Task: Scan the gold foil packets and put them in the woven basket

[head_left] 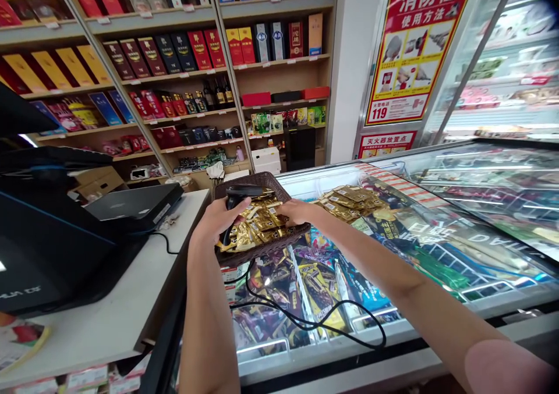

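Observation:
My left hand (217,215) is closed around the handle of a black barcode scanner (244,191), above the left side of a brown woven basket (269,246). Shiny gold packets (257,226) fill the basket. At its right side my right hand (299,212) has its fingers closed at the packets; the fingertips are partly hidden. The basket rests on the glass top of a chest freezer (314,356). A loose pile of similar gold packets (351,201) lies on the glass to the right. A black cable (301,322) loops across the glass in front of the basket.
On the left, a white counter (126,312) carries a black checkout terminal (48,237) and a flat black device (135,206). Shelves (174,71) of boxed goods and bottles stand behind. A red sign (419,45) hangs on the wall at the right.

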A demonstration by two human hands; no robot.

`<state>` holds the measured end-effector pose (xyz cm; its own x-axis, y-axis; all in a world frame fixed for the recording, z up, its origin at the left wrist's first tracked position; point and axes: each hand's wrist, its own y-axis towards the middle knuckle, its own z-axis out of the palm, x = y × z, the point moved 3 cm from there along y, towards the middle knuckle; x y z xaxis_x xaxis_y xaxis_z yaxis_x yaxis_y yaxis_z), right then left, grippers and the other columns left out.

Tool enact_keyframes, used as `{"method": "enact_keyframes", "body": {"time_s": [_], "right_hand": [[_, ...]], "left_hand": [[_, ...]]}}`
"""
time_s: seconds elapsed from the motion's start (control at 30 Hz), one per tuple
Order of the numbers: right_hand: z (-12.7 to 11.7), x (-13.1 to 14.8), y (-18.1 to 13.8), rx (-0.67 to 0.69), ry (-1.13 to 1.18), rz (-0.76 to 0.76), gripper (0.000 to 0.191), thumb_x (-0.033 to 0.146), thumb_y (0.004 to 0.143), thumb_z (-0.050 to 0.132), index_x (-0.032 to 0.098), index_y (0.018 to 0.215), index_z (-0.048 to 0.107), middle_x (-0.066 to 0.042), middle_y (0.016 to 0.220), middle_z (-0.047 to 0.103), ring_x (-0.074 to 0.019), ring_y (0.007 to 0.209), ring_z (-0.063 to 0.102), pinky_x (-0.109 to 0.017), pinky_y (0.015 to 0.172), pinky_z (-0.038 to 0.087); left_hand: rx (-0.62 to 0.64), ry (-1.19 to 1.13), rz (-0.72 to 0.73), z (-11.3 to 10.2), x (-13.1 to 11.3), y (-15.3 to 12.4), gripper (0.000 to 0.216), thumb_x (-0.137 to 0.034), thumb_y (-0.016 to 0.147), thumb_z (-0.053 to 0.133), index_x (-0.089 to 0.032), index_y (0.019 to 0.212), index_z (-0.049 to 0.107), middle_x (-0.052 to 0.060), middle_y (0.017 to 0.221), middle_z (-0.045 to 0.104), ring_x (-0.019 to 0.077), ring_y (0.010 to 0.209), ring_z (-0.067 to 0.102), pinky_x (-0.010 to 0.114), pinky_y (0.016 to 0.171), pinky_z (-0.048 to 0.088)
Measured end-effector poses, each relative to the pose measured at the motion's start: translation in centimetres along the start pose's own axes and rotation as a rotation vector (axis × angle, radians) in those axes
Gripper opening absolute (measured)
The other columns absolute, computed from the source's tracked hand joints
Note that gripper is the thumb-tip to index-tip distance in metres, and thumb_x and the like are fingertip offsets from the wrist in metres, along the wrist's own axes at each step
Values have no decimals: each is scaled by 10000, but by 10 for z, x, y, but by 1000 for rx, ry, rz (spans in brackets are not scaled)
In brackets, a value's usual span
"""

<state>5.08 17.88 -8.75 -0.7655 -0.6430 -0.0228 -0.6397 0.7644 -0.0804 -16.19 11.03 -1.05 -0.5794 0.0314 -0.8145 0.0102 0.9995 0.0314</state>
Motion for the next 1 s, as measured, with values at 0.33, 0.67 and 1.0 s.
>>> {"method": "enact_keyframes", "body": {"time_s": [0.33,0.67,1.0], "right_hand": [[-8,-16,-46,-496,134,282,379,139,943,517,269,1191,772,-127,1480,510,-319,1239,559,-397,979,451],[-13,-71,-102,-393,1031,353,316,43,772,562,196,871,820,-63,1030,780,-210,920,688,-252,762,532],[-8,-125,-138,-408,1099,388,445,82,680,713,198,1106,662,44,658,562,-127,591,549,-212,555,476]], "left_hand": [[-51,-71,-10,8,-6,4,628,-738,572,766,-176,837,676,72,695,700,242,704,675,290,613,452],[-141,-224,-13,22,-26,3,642,-691,567,807,-159,911,704,79,816,728,222,713,683,282,616,483],[-45,-246,14,54,-38,4,595,-629,573,840,-154,900,691,74,903,721,183,676,672,286,650,528]]}}
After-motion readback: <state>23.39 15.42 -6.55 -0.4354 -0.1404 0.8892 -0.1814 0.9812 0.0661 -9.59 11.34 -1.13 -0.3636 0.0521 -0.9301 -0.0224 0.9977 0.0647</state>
